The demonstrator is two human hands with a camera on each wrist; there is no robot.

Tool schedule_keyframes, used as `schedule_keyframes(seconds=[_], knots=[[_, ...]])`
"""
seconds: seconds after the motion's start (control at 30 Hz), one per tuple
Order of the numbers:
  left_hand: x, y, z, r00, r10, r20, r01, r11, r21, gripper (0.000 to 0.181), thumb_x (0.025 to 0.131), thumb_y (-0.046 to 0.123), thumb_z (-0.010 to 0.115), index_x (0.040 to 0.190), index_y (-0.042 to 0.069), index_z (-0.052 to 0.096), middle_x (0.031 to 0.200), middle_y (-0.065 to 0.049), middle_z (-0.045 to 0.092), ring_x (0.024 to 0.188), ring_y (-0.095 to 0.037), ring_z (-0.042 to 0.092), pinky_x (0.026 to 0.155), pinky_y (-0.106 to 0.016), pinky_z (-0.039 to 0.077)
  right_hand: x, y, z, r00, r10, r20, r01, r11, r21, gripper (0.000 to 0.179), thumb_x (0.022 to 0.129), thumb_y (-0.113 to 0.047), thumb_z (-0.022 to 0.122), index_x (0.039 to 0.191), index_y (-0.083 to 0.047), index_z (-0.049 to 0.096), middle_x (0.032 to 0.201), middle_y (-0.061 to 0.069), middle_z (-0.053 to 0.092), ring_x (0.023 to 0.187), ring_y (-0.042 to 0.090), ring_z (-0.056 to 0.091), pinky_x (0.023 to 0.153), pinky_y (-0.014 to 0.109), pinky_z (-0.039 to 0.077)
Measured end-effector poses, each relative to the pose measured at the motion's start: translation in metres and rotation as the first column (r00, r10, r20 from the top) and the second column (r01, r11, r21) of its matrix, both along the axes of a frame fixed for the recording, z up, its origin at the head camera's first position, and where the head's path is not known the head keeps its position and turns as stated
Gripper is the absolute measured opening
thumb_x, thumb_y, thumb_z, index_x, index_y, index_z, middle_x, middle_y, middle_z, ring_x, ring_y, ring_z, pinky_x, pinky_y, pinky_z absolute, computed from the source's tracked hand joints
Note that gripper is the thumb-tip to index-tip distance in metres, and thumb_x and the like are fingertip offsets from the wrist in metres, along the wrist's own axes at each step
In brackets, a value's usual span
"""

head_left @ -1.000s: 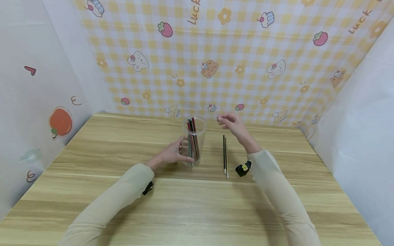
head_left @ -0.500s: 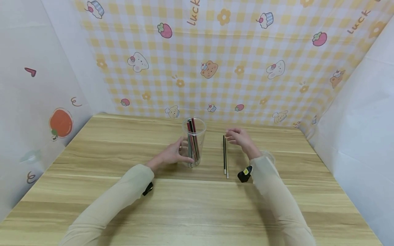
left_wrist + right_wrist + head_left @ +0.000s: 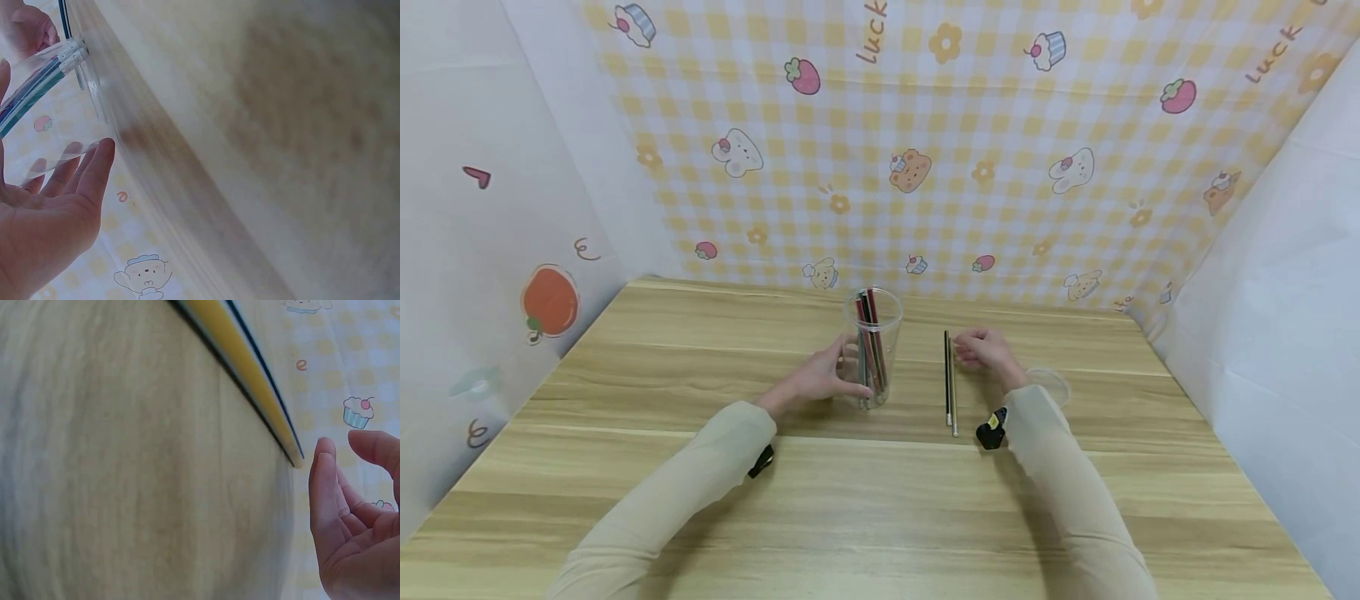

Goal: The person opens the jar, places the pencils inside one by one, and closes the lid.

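A clear plastic cup (image 3: 891, 354) stands upright on the table, with several pencils (image 3: 868, 312) leaning inside it. My left hand (image 3: 816, 375) holds the cup from its left side, thumb across the front and fingers behind. In the left wrist view the pencils' white ends (image 3: 74, 55) show through the cup's base. To the right lie a black pencil (image 3: 947, 375) and a yellow-and-black striped pencil (image 3: 953, 392), side by side on the table. My right hand (image 3: 988, 350) is beside their far ends. In the right wrist view a gap separates its thumb from its fingers, with nothing between them.
A round clear lid (image 3: 1058, 383) lies on the wooden table (image 3: 865, 517), partly behind the right sleeve. A checked yellow cloth (image 3: 820, 150) hangs along the back edge. White sheets (image 3: 1292, 275) close off both sides.
My right hand has come down and toward me, from above the table's back to beside the loose pencils. The lid has come into view behind the right wrist. My left hand stays on the cup.
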State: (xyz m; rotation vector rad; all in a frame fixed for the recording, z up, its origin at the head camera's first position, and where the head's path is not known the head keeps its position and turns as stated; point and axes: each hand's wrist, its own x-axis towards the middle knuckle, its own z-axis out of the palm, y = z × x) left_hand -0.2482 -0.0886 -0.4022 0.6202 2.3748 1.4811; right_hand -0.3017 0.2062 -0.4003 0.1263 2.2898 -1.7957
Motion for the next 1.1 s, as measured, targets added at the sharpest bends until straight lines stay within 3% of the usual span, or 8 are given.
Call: schedule_keyframes(seconds=[0.3, 0.57, 0.83, 1.1], knots=[[0.001, 0.0, 0.003, 1.0, -0.024, 0.015, 0.023, 0.999, 0.031, 0.078, 0.07, 0.019, 0.076, 0.132, 0.013, 0.027, 0.127, -0.018, 0.041, 0.114, -0.032, 0.04, 0.096, -0.044, 0.031, 0.0, 0.0, -0.007, 0.997, 0.076, -0.011, -0.074, 0.989, 0.126, 0.026, 0.083, -0.003, 0.057, 0.1, 0.016, 0.056, 0.066, 0.008, 0.059, 0.052, 0.009, 0.055, 0.051, 0.019, 0.049], [0.014, 0.001, 0.025, 0.999, -0.036, 0.031, 0.034, 0.998, 0.043, 0.074, 0.073, 0.009, 0.072, 0.131, 0.004, 0.027, 0.126, -0.024, 0.04, 0.113, -0.036, 0.04, 0.094, -0.045, 0.032, -0.002, -0.004, -0.009, 0.998, 0.058, 0.014, -0.06, 0.96, 0.274, 0.021, 0.081, -0.008, 0.061, 0.093, 0.01, 0.062, 0.061, 0.003, 0.057, 0.049, 0.006, 0.052, 0.047, 0.015, 0.045], [0.001, 0.0, 0.002, 0.999, -0.023, 0.029, 0.021, 0.999, 0.041, 0.078, 0.07, 0.017, 0.075, 0.132, 0.012, 0.027, 0.128, -0.02, 0.039, 0.114, -0.033, 0.039, 0.096, -0.045, 0.031, -0.005, -0.011, -0.008, 0.998, 0.058, 0.025, -0.063, 0.912, 0.404, 0.02, 0.077, -0.016, 0.068, 0.078, 0.003, 0.066, 0.058, 0.003, 0.058, 0.045, 0.007, 0.051, 0.045, 0.018, 0.044], [0.0, 0.001, 0.0, 1.0, 0.0, 0.023, 0.0, 1.0, 0.015, 0.079, 0.067, 0.023, 0.077, 0.13, 0.016, 0.029, 0.128, -0.016, 0.042, 0.114, -0.03, 0.041, 0.096, -0.043, 0.031, -0.005, -0.016, -0.006, 0.997, 0.063, 0.049, -0.078, 0.9, 0.428, 0.018, 0.075, -0.015, 0.068, 0.066, 0.001, 0.065, 0.051, 0.001, 0.054, 0.042, 0.008, 0.047, 0.042, 0.019, 0.041]])
